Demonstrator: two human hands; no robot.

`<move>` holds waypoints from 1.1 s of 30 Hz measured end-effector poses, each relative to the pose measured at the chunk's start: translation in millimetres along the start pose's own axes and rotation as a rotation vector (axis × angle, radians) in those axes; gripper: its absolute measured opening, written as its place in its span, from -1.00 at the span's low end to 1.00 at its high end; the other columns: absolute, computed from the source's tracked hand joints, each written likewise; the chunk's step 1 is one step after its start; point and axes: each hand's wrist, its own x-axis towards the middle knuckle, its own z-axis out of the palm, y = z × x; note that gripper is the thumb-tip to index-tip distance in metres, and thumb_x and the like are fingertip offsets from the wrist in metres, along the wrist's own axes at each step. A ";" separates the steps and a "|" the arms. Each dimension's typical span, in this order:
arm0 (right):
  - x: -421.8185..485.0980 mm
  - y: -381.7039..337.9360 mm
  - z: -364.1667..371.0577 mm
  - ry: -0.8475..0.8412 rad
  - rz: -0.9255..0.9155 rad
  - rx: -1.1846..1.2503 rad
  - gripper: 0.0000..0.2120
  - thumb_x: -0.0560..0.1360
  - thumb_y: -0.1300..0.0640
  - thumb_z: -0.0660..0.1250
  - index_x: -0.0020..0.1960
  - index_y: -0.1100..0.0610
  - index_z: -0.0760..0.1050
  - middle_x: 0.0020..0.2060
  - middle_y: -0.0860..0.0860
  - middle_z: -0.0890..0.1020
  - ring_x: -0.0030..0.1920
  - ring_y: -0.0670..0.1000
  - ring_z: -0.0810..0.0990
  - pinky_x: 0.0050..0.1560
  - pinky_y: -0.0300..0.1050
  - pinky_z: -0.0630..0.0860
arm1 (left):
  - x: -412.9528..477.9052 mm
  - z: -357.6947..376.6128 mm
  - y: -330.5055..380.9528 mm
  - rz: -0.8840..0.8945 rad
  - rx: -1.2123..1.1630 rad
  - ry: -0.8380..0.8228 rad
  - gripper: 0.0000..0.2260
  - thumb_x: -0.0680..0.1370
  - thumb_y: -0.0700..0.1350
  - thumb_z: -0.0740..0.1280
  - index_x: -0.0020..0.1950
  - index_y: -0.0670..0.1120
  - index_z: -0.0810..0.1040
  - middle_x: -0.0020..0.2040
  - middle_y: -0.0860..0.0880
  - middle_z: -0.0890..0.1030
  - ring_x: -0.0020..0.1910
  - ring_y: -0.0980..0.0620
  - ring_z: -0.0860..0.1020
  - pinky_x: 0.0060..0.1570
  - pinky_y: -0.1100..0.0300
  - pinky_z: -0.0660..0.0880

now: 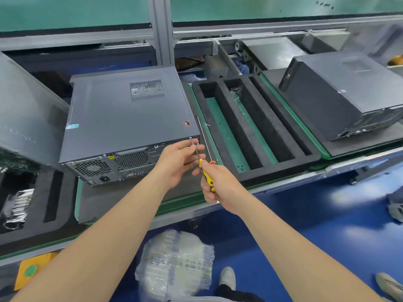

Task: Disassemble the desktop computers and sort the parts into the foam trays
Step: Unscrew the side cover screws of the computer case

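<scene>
At the bench's left end a black foam tray (54, 192) holds a cluster of silvery parts (18, 203) in one slot, and a grey panel (28, 105) leans tilted above it. In the middle of the bench (283, 184) a grey desktop computer (126, 114) lies on its side on a green-edged mat (98, 203), its vented rear face turned to the near edge. The left hand (177, 160) hovers at that rear face's upper right corner, fingers loosely curved and slightly apart, their tips touching the screwdriver's metal shaft; whether they actually pinch it cannot be told. The screwdriver (206, 173) slants up to that corner, its tip at the case edge. The right hand (220, 188) grips the yellow handle, fingers wrapped tightly round it. Just beside the computer on the right sits a long foam tray (218, 99) with three lengthwise slots, a clear plastic piece (236, 90) at the far end of the middle one. Toward the bench's right end a second desktop computer (344, 99) rests on another mat. Below the near edge, a bundle of air-cushion wrap (176, 264) lies on the blue floor (305, 214).
</scene>
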 end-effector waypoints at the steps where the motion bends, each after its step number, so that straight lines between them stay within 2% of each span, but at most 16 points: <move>1: 1.1 0.9 1.0 0.002 0.004 0.012 -0.57 0.73 -0.11 0.12 0.14 0.24 0.52 -0.44 0.06 0.43 -0.53 0.01 0.26 -0.46 -0.10 0.21 | 0.4 -0.2 -0.1 -0.004 -0.004 0.003 -0.77 0.69 -0.24 0.27 0.32 -0.15 0.58 0.13 -0.09 0.73 -0.01 -0.06 0.73 -0.18 0.18 0.62; 4: 2.0 2.0 3.3 -0.029 0.020 0.127 -0.60 0.73 -0.10 0.13 0.12 0.23 0.51 -0.45 0.04 0.39 -0.52 0.00 0.24 -0.48 -0.13 0.17 | 2.3 -0.1 0.0 -0.004 -0.012 0.004 -0.78 0.69 -0.25 0.27 0.32 -0.18 0.58 0.11 -0.10 0.73 -0.07 -0.05 0.72 -0.21 0.18 0.61; 7: 1.2 2.9 3.2 -0.155 0.070 0.493 -0.66 0.72 -0.04 0.18 0.02 0.23 0.51 -0.43 0.00 0.32 -0.52 -0.06 0.21 -0.52 -0.20 0.15 | 4.2 -1.2 0.4 0.000 -0.012 -0.003 -0.78 0.68 -0.25 0.28 0.30 -0.20 0.58 0.09 -0.10 0.74 -0.10 -0.02 0.72 -0.20 0.19 0.61; 9: -0.6 2.2 5.2 -0.201 0.101 0.611 -0.68 0.72 -0.02 0.19 -0.02 0.21 0.49 -0.42 -0.02 0.29 -0.50 -0.09 0.17 -0.50 -0.23 0.10 | 4.7 -2.5 0.5 -0.006 -0.007 -0.010 -0.78 0.68 -0.25 0.28 0.30 -0.19 0.59 0.10 -0.09 0.74 -0.10 -0.01 0.72 -0.19 0.20 0.61; 13: 0.9 3.1 13.3 -0.055 0.038 0.278 -0.69 0.75 -0.03 0.11 0.05 0.19 0.44 -0.36 0.01 0.36 -0.44 -0.06 0.17 -0.41 -0.15 0.06 | 5.9 -5.4 -1.7 -0.015 0.006 -0.010 -0.79 0.68 -0.25 0.28 0.29 -0.18 0.60 0.10 -0.09 0.74 -0.10 -0.01 0.72 -0.14 0.17 0.61; 17: 2.6 2.0 22.3 0.065 0.005 0.100 -0.69 0.75 -0.04 0.08 0.00 0.15 0.40 -0.41 -0.03 0.35 -0.48 -0.06 0.17 -0.49 -0.17 0.09 | 6.8 -6.1 -2.9 -0.012 0.012 -0.024 -0.79 0.68 -0.24 0.27 0.29 -0.16 0.61 0.11 -0.08 0.73 -0.07 0.00 0.72 -0.08 0.15 0.61; 19: 2.3 1.0 24.3 0.124 -0.027 -0.064 -0.68 0.73 -0.05 0.09 -0.05 0.13 0.39 -0.39 -0.02 0.36 -0.47 -0.04 0.24 -0.46 -0.16 0.20 | 5.9 -5.6 -2.9 -0.016 0.020 -0.030 -0.79 0.69 -0.24 0.26 0.28 -0.14 0.62 0.10 -0.07 0.74 -0.06 0.00 0.72 -0.10 0.16 0.61; 21: 3.6 1.6 23.5 0.241 -0.129 -0.444 -0.67 0.73 -0.06 0.09 -0.04 0.15 0.40 -0.28 0.03 0.48 -0.31 0.05 0.44 -0.27 -0.08 0.39 | 5.4 -4.2 -3.3 -0.024 0.015 -0.031 -0.78 0.70 -0.24 0.24 0.27 -0.13 0.62 0.11 -0.07 0.74 -0.03 -0.01 0.72 -0.07 0.14 0.61; 23: 6.9 4.8 22.2 0.365 -0.220 -0.815 -0.69 0.73 -0.06 0.10 0.08 0.17 0.43 -0.11 0.10 0.60 -0.14 0.11 0.59 -0.14 0.01 0.54 | 5.7 -1.4 -3.3 -0.034 -0.007 -0.023 -0.78 0.70 -0.23 0.24 0.26 -0.12 0.62 0.11 -0.08 0.74 0.00 -0.03 0.73 -0.06 0.13 0.61; 25: 9.4 9.0 24.8 0.476 -0.276 -1.006 -0.70 0.73 -0.05 0.10 0.16 0.18 0.42 -0.03 0.13 0.62 -0.04 0.14 0.65 -0.06 0.08 0.62 | 5.5 1.7 -2.9 -0.049 -0.027 -0.011 -0.80 0.69 -0.18 0.27 0.25 -0.12 0.63 0.10 -0.08 0.74 0.00 -0.03 0.73 -0.10 0.14 0.61; 27: 12.1 11.6 25.2 0.500 -0.335 -1.046 -0.68 0.73 -0.06 0.12 0.15 0.19 0.44 -0.05 0.13 0.63 -0.06 0.12 0.66 -0.07 0.07 0.63 | 5.1 3.4 -2.8 -0.050 -0.012 0.006 -0.82 0.67 -0.15 0.33 0.24 -0.12 0.65 0.09 -0.07 0.74 -0.04 0.00 0.72 -0.14 0.15 0.61; 29: 12.2 8.9 25.7 0.378 -0.329 -0.800 -0.65 0.71 -0.07 0.16 0.04 0.21 0.48 -0.20 0.10 0.63 -0.27 0.05 0.64 -0.25 -0.02 0.59 | 5.8 4.0 -2.9 -0.030 0.006 0.041 -0.83 0.66 -0.19 0.34 0.22 -0.14 0.65 0.05 -0.07 0.75 -0.10 0.03 0.71 -0.17 0.17 0.62; 31: 11.0 1.6 24.8 0.164 -0.140 -0.206 -0.61 0.69 -0.13 0.19 -0.02 0.20 0.50 -0.34 0.07 0.56 -0.51 0.00 0.50 -0.51 -0.12 0.39 | 7.1 5.9 -1.4 -0.030 0.013 0.080 -0.84 0.66 -0.23 0.32 0.18 -0.15 0.66 0.00 -0.05 0.76 -0.17 0.04 0.69 -0.15 0.13 0.60; 33: 7.9 -1.9 19.0 -0.078 0.086 0.369 -0.57 0.67 -0.21 0.21 -0.06 0.15 0.53 -0.40 0.05 0.46 -0.57 -0.05 0.33 -0.56 -0.20 0.18 | 7.4 8.8 2.0 -0.053 0.012 0.095 -0.85 0.67 -0.24 0.31 0.14 -0.14 0.67 -0.05 -0.02 0.76 -0.22 0.05 0.68 -0.16 0.09 0.56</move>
